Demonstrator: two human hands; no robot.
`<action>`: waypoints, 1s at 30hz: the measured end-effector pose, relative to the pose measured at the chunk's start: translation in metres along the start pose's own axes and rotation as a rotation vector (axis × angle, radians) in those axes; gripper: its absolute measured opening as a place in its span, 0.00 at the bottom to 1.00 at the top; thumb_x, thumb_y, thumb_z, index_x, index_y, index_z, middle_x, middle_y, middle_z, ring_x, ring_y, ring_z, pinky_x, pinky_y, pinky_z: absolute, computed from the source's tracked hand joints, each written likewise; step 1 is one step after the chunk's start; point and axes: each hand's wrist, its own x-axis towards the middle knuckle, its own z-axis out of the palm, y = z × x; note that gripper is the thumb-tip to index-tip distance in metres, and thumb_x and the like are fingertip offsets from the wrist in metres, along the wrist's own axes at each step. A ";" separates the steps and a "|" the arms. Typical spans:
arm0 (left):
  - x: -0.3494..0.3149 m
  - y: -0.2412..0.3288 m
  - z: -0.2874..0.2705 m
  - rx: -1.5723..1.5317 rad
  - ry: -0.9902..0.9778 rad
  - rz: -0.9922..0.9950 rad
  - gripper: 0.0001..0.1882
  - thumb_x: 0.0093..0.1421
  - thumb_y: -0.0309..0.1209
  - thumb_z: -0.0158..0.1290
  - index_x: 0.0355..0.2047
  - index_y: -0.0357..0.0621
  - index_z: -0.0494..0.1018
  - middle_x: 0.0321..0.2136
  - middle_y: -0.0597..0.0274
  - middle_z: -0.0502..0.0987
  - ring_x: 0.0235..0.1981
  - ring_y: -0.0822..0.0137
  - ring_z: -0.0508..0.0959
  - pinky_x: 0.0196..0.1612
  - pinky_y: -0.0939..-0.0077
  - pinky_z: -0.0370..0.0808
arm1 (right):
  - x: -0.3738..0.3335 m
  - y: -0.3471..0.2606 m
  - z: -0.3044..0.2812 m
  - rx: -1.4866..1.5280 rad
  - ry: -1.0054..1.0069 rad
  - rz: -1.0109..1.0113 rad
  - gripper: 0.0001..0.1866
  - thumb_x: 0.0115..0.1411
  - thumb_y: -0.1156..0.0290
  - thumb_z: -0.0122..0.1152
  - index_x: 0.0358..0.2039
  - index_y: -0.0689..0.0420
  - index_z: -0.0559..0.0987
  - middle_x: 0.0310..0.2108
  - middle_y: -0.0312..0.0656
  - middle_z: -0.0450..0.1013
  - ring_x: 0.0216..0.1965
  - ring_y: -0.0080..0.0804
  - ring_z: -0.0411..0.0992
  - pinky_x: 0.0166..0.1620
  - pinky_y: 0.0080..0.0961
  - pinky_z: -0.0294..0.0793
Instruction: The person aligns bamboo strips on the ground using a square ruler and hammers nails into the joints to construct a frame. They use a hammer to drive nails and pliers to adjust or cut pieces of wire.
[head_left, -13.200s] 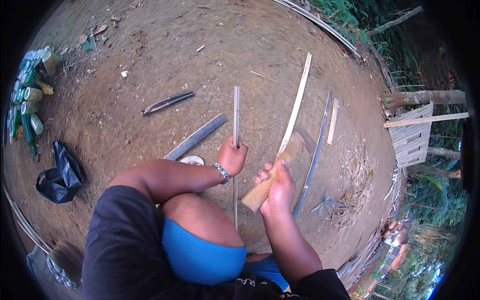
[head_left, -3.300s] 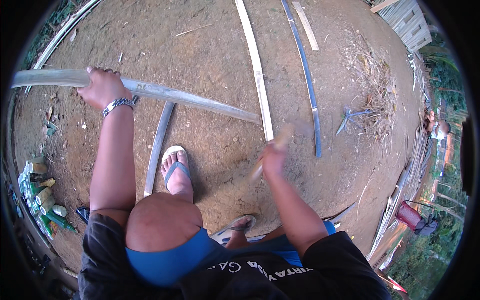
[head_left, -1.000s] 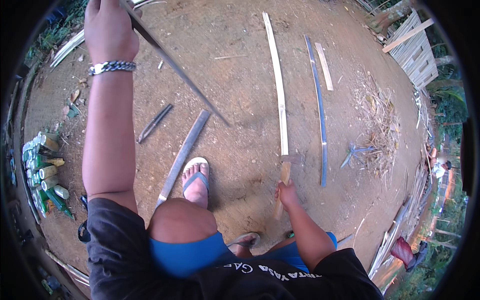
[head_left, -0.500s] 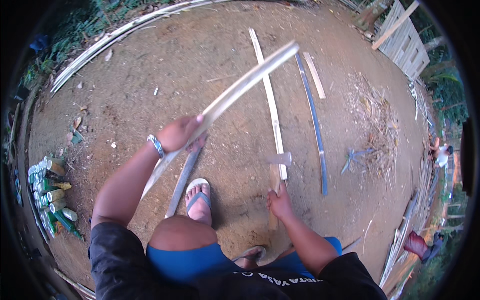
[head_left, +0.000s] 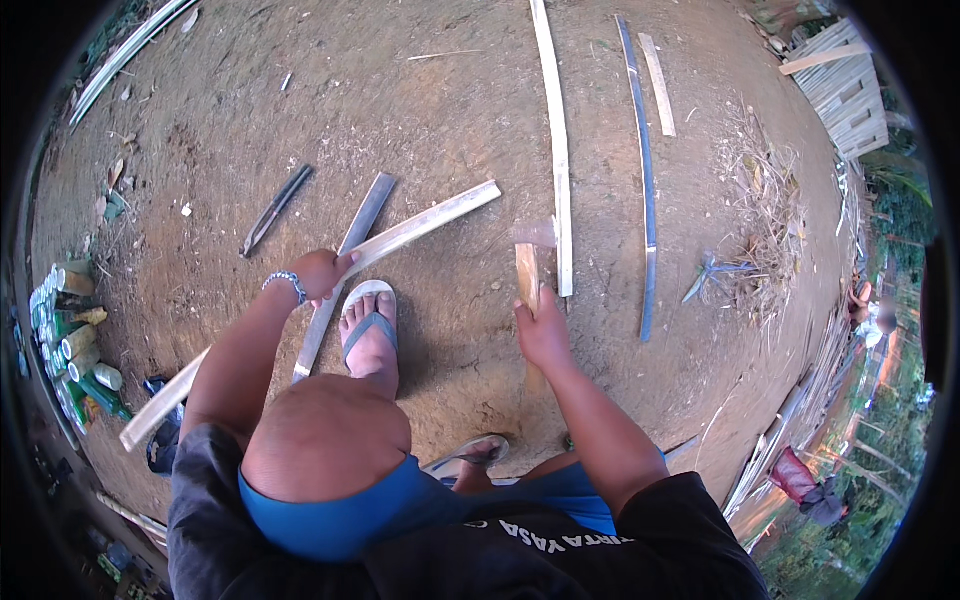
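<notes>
Two hands: left [head_left: 318,273] gripping bamboo slat [head_left: 420,225], right [head_left: 543,330] on cleaver handle [head_left: 527,275].

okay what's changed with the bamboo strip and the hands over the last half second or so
The left hand has swung the pale bamboo strip down from raised to low across the ground beside the sandalled foot. The right hand still grips the wooden-handled blade; the long slats lie unmoved.

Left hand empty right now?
No: the left hand grips a long pale bamboo strip near its middle, held slanted above the dirt ground.
</notes>
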 end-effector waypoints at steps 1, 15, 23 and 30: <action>-0.014 0.011 -0.007 0.012 0.036 -0.011 0.41 0.70 0.61 0.33 0.40 0.30 0.77 0.24 0.49 0.81 0.23 0.57 0.84 0.34 0.60 0.82 | 0.003 -0.013 -0.003 -0.047 0.005 -0.033 0.24 0.66 0.61 0.55 0.57 0.62 0.66 0.40 0.67 0.75 0.46 0.66 0.74 0.46 0.52 0.72; -0.020 0.033 -0.044 0.140 -0.035 -0.017 0.42 0.70 0.62 0.33 0.33 0.28 0.75 0.20 0.49 0.77 0.19 0.58 0.81 0.28 0.62 0.80 | 0.067 -0.052 0.040 0.321 0.264 -0.062 0.26 0.71 0.61 0.49 0.62 0.63 0.59 0.34 0.52 0.75 0.27 0.46 0.77 0.30 0.40 0.76; -0.022 0.035 -0.051 0.134 -0.021 -0.053 0.41 0.70 0.62 0.35 0.32 0.29 0.76 0.21 0.49 0.78 0.21 0.58 0.82 0.28 0.63 0.80 | 0.056 -0.102 0.001 0.152 0.219 -0.242 0.25 0.71 0.61 0.49 0.61 0.65 0.64 0.31 0.53 0.74 0.32 0.48 0.77 0.39 0.49 0.75; -0.010 0.041 -0.049 0.186 -0.031 -0.007 0.42 0.69 0.63 0.33 0.32 0.30 0.76 0.22 0.49 0.79 0.21 0.59 0.81 0.29 0.62 0.78 | 0.076 -0.055 0.023 -0.394 0.107 -0.195 0.29 0.72 0.63 0.48 0.67 0.62 0.56 0.35 0.53 0.78 0.27 0.38 0.79 0.31 0.40 0.79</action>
